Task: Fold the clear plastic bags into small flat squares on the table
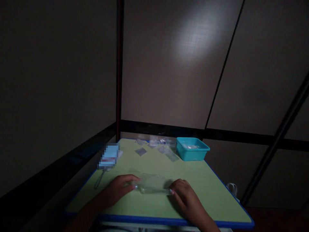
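A clear plastic bag [154,183] stretches between my two hands, just over the front half of the green table [210,199]. My left hand [120,188] pinches its left end between thumb and fingers. At the right end, my right hand [183,195] grips the bag's near corner with thumb and fingertips. The bag is see-through, so its outline is faint, and I cannot tell whether anything lies inside it.
A turquoise plastic basket [193,154] with clear packets inside stands at the back right. Several small clear bags [171,155] and a dark grey square packet [141,151] lie along the back. A blurred-out phone [108,156] with a strap [99,179] rests at the left edge. Dark panels [164,64] rise behind.
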{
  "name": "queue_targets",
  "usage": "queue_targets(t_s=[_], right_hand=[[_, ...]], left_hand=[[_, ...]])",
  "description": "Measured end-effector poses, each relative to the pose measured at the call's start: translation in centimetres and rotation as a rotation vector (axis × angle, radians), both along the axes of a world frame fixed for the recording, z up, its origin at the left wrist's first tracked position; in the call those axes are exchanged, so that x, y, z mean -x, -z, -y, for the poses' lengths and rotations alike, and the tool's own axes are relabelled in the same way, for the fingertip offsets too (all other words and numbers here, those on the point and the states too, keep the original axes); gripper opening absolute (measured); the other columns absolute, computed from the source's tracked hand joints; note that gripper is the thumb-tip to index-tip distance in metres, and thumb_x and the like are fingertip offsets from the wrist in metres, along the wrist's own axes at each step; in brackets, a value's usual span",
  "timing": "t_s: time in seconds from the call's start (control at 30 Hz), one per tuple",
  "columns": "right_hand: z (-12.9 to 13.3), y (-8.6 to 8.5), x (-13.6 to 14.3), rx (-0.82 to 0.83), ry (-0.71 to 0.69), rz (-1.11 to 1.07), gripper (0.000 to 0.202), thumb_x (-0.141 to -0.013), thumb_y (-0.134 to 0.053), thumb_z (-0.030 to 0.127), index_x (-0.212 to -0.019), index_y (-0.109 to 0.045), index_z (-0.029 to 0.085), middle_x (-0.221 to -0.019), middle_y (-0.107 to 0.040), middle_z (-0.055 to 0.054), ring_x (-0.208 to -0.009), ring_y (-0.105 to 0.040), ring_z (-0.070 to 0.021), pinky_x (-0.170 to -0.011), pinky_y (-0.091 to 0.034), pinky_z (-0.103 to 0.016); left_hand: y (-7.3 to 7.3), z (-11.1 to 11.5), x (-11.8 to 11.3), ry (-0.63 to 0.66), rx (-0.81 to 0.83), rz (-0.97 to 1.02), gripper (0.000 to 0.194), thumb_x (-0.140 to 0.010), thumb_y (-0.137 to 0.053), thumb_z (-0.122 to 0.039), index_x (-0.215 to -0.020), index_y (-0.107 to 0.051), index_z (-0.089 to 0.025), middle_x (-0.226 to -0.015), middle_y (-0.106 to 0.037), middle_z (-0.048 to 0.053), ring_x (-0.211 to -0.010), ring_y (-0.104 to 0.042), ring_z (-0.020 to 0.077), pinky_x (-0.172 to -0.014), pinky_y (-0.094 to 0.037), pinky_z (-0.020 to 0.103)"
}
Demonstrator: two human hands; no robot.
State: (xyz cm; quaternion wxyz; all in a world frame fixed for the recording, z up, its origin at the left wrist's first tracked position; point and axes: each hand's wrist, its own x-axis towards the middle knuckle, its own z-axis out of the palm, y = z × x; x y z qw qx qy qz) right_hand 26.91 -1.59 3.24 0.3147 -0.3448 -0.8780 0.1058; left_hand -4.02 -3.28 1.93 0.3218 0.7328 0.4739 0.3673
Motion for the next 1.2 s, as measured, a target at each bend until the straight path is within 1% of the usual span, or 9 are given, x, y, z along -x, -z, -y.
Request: queue_targets(t_s=[0.13, 0.27, 0.4, 0.6, 0.73, 0.9, 1.0, 1.1, 1.2], right_hand=[[1.4, 0.3, -0.4, -0.041, -0.059, 0.11, 0.019, -0.088, -0.039, 0.026, -0.088, -0.057, 0.02, -0.081, -0.059, -0.005, -0.081, -0.051, -0.017, -0.079, -0.036, -0.032], [1.4, 0.1, -0.2, 0.051, -0.074, 0.006, 0.02, -0.087, -0.039, 0.026, -0.083, -0.057, 0.019, -0.083, -0.059, -0.005, -0.084, -0.052, -0.0169, -0.079, -0.037, -0.03], [-0.8, 0.0, 0.2, 0.199, -0.041, -0.153, 0.02, -0.085, -0.042, 0.026, -0.072, -0.054, 0.017, -0.078, -0.057, -0.004, -0.077, -0.052, -0.0151, -0.069, -0.039, -0.025], [-5.2, 0.6, 0.6, 0.425, 0.031, -0.111, 0.02, -0.08, -0.046, 0.027, -0.068, -0.056, 0.014, -0.062, -0.057, -0.001, -0.057, -0.046, -0.0109, -0.052, -0.033, -0.021], [-6.8, 0.9, 0.8, 0.355, 0.085, 0.024, 0.02, -0.078, -0.046, 0.025, -0.066, -0.057, 0.014, -0.062, -0.059, -0.002, -0.056, -0.046, -0.011, -0.052, -0.031, -0.021], [-7.5, 1.1, 1.1, 0.241, 0.118, 0.126, 0.019, -0.078, -0.043, 0.022, -0.067, -0.056, 0.015, -0.065, -0.06, -0.003, -0.06, -0.048, -0.0114, -0.055, -0.03, -0.021], [-7.4, 1.5, 1.3, 0.195, 0.127, 0.133, 0.019, -0.08, -0.041, 0.023, -0.068, -0.055, 0.016, -0.067, -0.059, -0.003, -0.061, -0.049, -0.0116, -0.055, -0.03, -0.021], [-7.0, 1.9, 1.5, 0.15, 0.157, 0.127, 0.02, -0.082, -0.039, 0.024, -0.07, -0.054, 0.016, -0.069, -0.059, -0.003, -0.062, -0.049, -0.0119, -0.055, -0.029, -0.021], [-6.7, 2.0, 1.7, 0.125, 0.196, 0.144, 0.021, -0.083, -0.038, 0.025, -0.071, -0.053, 0.017, -0.07, -0.059, -0.004, -0.063, -0.049, -0.0121, -0.055, -0.028, -0.021]], left_hand=[[1.2, 0.8, 0.7, 0.019, -0.153, -0.184, 0.023, -0.075, -0.06, -0.035, -0.094, -0.067, -0.025, -0.102, -0.066, 0.002, -0.104, -0.054, 0.0196, -0.096, -0.035, 0.031], [1.6, 0.4, 1.0, 0.086, -0.068, -0.092, 0.025, -0.081, -0.053, -0.038, -0.095, -0.068, -0.023, -0.103, -0.067, 0.003, -0.103, -0.056, 0.0198, -0.097, -0.035, 0.032], [0.7, -1.3, 1.1, 0.102, 0.114, 0.042, 0.037, -0.078, -0.052, -0.045, -0.095, -0.068, -0.016, -0.108, -0.064, 0.007, -0.104, -0.055, 0.024, -0.093, -0.039, 0.033], [-1.2, -4.5, 0.5, 0.013, 0.21, -0.004, 0.041, -0.071, -0.051, -0.051, -0.077, -0.066, -0.012, -0.084, -0.07, 0.007, -0.078, -0.062, 0.0208, -0.072, -0.045, 0.029], [-1.6, -6.0, -0.5, -0.103, 0.235, -0.064, 0.038, -0.064, -0.05, -0.048, -0.071, -0.06, -0.012, -0.073, -0.068, 0.008, -0.064, -0.061, 0.018, -0.06, -0.045, 0.027], [-1.4, -6.9, -1.2, -0.182, 0.193, -0.19, 0.036, -0.066, -0.048, -0.049, -0.062, -0.055, -0.014, -0.061, -0.064, 0.005, -0.058, -0.057, 0.0173, -0.055, -0.041, 0.026], [-2.1, -6.9, -1.3, -0.264, 0.123, -0.298, 0.035, -0.069, -0.049, -0.049, -0.063, -0.055, -0.015, -0.069, -0.063, 0.007, -0.07, -0.057, 0.0207, -0.064, -0.04, 0.029], [-3.3, -6.6, -2.0, -0.386, -0.063, -0.516, 0.025, -0.072, -0.053, -0.042, -0.075, -0.057, -0.017, -0.09, -0.061, 0.01, -0.095, -0.051, 0.0257, -0.08, -0.034, 0.033], [-3.8, -6.6, -3.4, -0.241, -0.161, -0.631, 0.018, -0.074, -0.054, -0.036, -0.076, -0.057, -0.018, -0.088, -0.06, 0.008, -0.096, -0.049, 0.0243, -0.082, -0.033, 0.033]])
